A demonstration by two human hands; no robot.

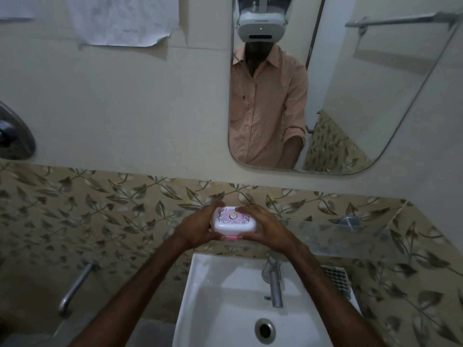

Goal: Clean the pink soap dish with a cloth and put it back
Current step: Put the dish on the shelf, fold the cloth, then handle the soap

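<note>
No text can be read anywhere; the pink soap dish (233,222), at the centre of the frame, carries a small round sticker on its lid, its print too small to make out; the sheets of paper (120,20) on the wall at the upper left show only faint, illegible marks.

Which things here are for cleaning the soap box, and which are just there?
For the job: soap dish, left hand, right hand, checked cloth beside the sink.
Just there: tap, mirror, glass shelf, paper on the wall.
</note>
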